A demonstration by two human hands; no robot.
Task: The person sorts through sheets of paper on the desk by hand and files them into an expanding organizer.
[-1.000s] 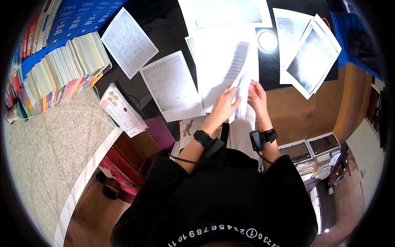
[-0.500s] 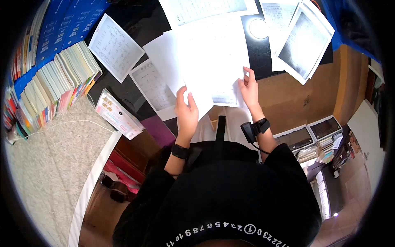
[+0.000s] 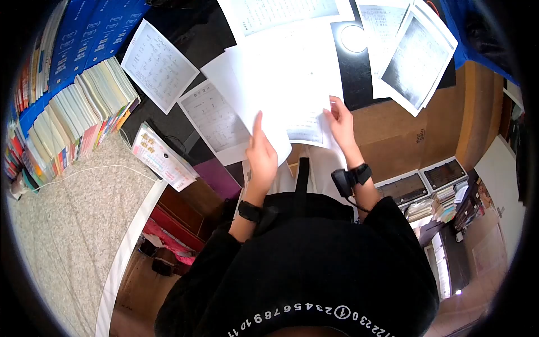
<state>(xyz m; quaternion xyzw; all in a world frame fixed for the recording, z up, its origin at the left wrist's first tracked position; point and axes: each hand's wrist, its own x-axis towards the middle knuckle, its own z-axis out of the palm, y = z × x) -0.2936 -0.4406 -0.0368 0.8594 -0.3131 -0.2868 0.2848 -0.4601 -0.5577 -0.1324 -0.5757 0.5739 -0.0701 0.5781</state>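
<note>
Bright white paper sheets (image 3: 292, 73) lie spread over the dark desk in front of me, their print mostly washed out by glare. At their lower left edge my left hand (image 3: 263, 154) is closed on paper, its index finger pointing up along the sheet; the thumb is hard to see. There the paper's lower corner curls. My right hand (image 3: 341, 123) pinches the right edge of the sheets between thumb and fingers. A printed page (image 3: 210, 118) lies partly under the sheets on the left. Another printed sheet (image 3: 286, 17) lies beyond them.
Farther left are a loose printed page (image 3: 159, 66), a row of books (image 3: 90, 104) and a clear pouch of papers (image 3: 163, 154). A glowing round white disc (image 3: 353, 39) and more printed sheets (image 3: 412, 62) are at the right. A brown wooden panel (image 3: 404, 132) stands nearby.
My left hand has shifted slightly right and its index finger is now stretched upward. The left part of the sheets moved right, uncovering more of the printed page below. My right hand barely moved.
</note>
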